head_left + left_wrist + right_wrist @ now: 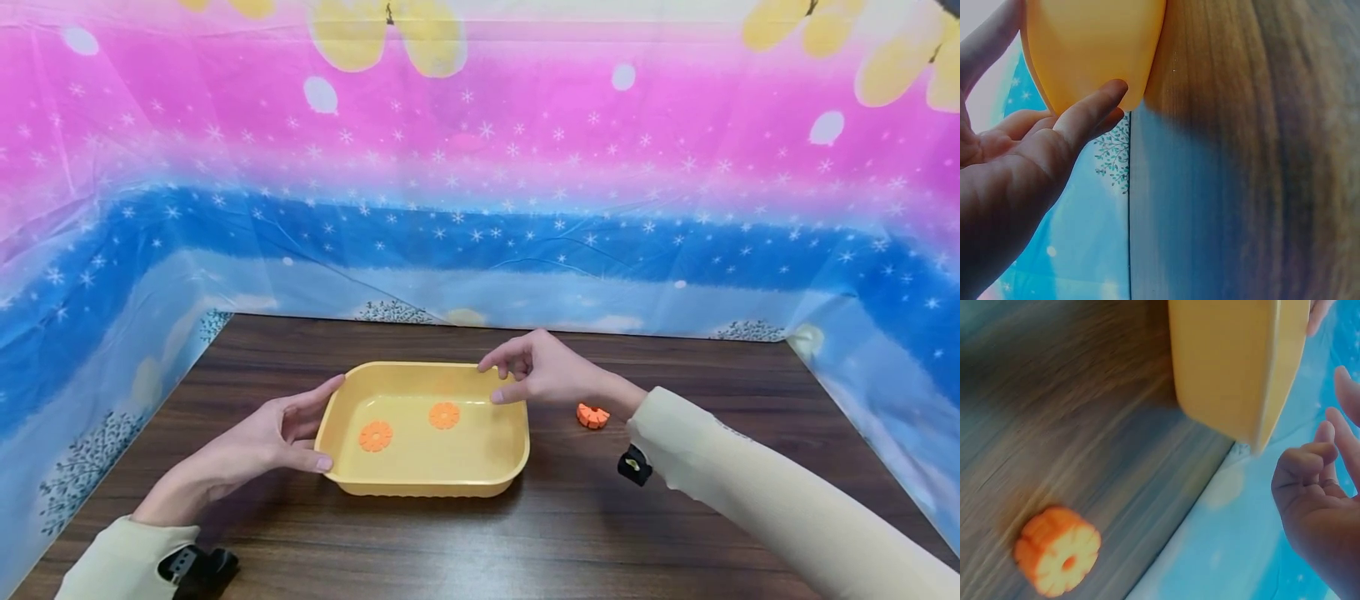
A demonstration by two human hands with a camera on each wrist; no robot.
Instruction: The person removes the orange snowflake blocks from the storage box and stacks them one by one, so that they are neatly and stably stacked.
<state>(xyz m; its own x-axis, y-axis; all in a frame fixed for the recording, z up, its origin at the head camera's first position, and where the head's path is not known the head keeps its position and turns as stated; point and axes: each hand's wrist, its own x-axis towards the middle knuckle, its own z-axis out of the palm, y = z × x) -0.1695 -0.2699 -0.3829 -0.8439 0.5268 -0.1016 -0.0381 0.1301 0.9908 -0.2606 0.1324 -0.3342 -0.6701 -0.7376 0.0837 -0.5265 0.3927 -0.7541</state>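
Observation:
A yellow plastic basin [420, 472] stands on the table, and two flat orange notched discs with centre holes, a left one [376, 436] and a right one [444, 415], lie inside. My left hand [258, 442] holds the basin's left end, thumb at the near corner, index finger at the far one. In the left wrist view, other fingertips [1113, 92] press its outer wall. Over the right rear corner hovers my right hand [551, 371], thumb and index finger parted with nothing between them. The right wrist view shows some of its fingers bent and the hand apart from the basin wall [1222, 369].
A thick orange notched piece with a paler face and a centre hole [1060, 550] lies on the dark wood table [480, 550], right of the basin and near my right wrist. A patterned pink and blue cloth [480, 167] rises behind the table and along both sides.

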